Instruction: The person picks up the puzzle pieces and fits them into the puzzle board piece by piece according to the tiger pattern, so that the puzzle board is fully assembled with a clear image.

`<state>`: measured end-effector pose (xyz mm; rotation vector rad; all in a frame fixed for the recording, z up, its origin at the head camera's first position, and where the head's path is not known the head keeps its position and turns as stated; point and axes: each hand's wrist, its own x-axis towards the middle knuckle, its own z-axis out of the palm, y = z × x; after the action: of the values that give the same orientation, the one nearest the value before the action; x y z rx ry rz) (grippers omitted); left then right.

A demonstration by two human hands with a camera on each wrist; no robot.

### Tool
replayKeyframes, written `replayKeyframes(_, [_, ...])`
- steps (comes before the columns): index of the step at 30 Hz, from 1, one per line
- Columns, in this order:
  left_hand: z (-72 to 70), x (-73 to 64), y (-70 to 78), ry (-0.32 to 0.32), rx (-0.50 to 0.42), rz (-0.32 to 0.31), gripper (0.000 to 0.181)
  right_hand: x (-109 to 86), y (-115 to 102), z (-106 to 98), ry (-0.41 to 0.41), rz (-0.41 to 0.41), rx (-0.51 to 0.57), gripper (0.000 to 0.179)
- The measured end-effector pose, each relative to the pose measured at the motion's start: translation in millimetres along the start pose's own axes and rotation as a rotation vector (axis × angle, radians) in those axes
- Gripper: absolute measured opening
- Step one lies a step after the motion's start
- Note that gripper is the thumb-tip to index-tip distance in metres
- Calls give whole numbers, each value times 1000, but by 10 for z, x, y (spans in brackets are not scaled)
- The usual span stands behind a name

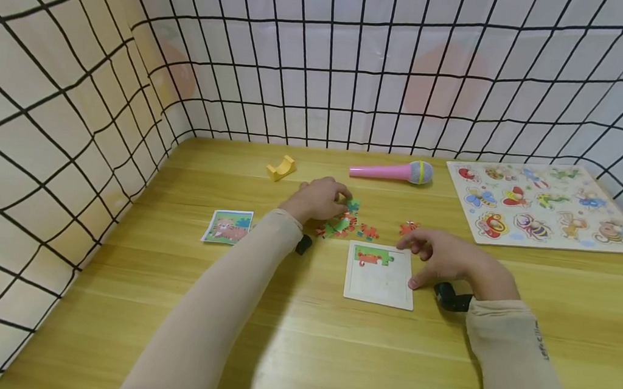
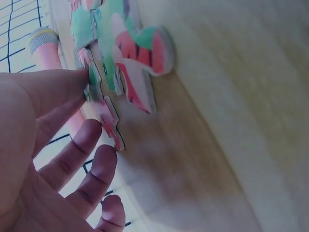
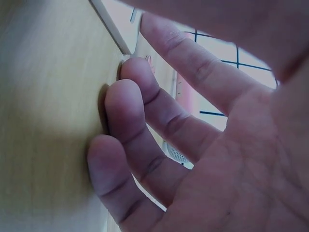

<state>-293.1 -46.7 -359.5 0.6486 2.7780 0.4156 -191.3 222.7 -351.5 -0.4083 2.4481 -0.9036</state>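
My left hand (image 1: 319, 200) is over a small pile of jigsaw pieces (image 1: 340, 224), in green and red. In the left wrist view its thumb and index finger pinch the edge of a green-and-red jigsaw piece (image 2: 109, 118), while the other fingers are spread loosely. A square puzzle board (image 1: 379, 285) lies flat in front of me, with joined pieces (image 1: 374, 255) in its upper left corner. My right hand (image 1: 446, 260) is at the board's right side, thumb at the side edge and index finger at the top right corner. Its other fingertips (image 3: 124, 104) rest on the table.
One red piece (image 1: 409, 228) lies above the board. Left of the pile is a picture card (image 1: 226, 227). Farther back are a yellow cradle-shaped block (image 1: 281, 168), a pink toy microphone (image 1: 381, 172) and an insect picture board (image 1: 543, 207). Black netting (image 1: 329, 71) surrounds the table.
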Motion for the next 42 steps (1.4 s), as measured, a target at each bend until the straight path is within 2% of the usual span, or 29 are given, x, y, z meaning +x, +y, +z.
replayKeyframes(5, [-42,-22,20,12,-49,-38,39,-1,-9,-5,0,-2,2,66])
replayKeyframes(9, [-45,-18,16,11,-67,-44,42,3,-11,-8,-1,-1,-2,66])
replayKeyframes(17, [-41,-8,63,28,-30,-64,35,14,14,-8,-3,-26,2,67])
replayKeyframes(20, [-35,-12,103,58,-13,-66,34,16,23,-1,-4,-27,11,67])
replayKeyframes(24, [-38,-46,151,120,-56,-63,37,19,19,4,-1,-14,5,67])
replayKeyframes(28, [-45,-130,204,176,-125,-23,38,22,9,3,-3,-19,0,68])
replayKeyframes(31, [-32,-202,257,194,-190,24,35,19,9,-4,-5,-15,-5,69])
replayKeyframes(38, [37,-368,408,175,-346,99,31,10,21,-14,1,5,-21,70])
replayKeyframes(42, [65,-427,523,171,-340,174,32,18,32,-10,0,8,-22,70])
